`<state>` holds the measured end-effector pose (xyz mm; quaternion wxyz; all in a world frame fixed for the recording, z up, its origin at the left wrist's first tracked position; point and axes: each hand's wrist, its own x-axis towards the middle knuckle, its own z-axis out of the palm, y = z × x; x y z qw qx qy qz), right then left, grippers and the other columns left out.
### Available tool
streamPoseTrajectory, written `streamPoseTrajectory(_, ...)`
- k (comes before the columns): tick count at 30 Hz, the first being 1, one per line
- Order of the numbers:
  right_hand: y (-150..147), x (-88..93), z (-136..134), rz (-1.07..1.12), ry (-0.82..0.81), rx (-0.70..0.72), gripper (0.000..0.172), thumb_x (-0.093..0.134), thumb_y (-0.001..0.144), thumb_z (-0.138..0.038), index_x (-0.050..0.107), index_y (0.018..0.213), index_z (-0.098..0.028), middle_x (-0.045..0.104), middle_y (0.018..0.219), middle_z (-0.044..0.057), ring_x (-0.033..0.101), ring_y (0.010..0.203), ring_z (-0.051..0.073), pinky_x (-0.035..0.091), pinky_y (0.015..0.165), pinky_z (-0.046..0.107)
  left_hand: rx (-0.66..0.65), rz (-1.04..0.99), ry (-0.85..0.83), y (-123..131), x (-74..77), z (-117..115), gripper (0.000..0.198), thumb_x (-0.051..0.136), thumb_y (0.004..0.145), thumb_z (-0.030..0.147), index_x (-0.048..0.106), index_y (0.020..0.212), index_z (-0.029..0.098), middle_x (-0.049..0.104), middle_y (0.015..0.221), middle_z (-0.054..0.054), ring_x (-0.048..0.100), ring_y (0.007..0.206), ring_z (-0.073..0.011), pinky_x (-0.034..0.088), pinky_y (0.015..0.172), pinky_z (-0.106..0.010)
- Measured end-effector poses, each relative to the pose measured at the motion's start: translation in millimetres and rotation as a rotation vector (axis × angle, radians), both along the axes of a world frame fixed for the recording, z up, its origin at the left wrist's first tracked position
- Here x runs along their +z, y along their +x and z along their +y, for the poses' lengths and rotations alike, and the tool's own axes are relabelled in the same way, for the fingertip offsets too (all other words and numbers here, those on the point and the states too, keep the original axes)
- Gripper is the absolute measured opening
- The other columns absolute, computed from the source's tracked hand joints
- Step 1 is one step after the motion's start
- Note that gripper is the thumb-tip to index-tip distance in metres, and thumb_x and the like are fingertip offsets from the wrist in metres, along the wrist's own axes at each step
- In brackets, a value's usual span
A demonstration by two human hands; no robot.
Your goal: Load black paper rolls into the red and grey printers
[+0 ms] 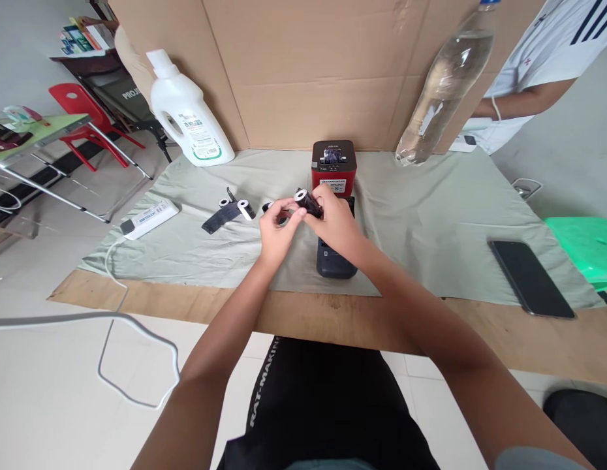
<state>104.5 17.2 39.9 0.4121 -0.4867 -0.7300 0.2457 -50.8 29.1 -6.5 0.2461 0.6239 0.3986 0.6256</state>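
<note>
Both hands meet over the grey-green cloth (421, 215) in front of a red and black label printer (333, 166). My right hand (335, 222) grips a black ribbon roll with a white core (307, 201). My left hand (277, 228) pinches the same roll from the left side. Under my right wrist lies a dark grey device (335, 264). To the left, a second black roll with white cores (232, 212) lies unrolled on the cloth.
A white detergent bottle (186, 111) stands back left, a clear water bottle (443, 88) leans back right against cardboard. A white power strip (149, 219) lies left, a black phone (531, 277) right. Another person in a white shirt (543, 59) stands far right.
</note>
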Motion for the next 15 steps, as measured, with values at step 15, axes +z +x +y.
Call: streamPoseTrajectory(15,-47.7,-24.5,-52.0,-0.062,0.117,-0.006,0.053,0.054,0.093,-0.020,0.040,0.144,-0.018,0.047,0.135,0.016,0.064,0.086,0.020,0.058,0.077,0.038,0.060,-0.173,-0.039,-24.3,14.7,32.6,0.051,0.090,0.069,0.048,0.061,0.100,0.021,0.068,0.094,-0.002,0.070,0.092,-0.0156,0.056,0.084,-0.026)
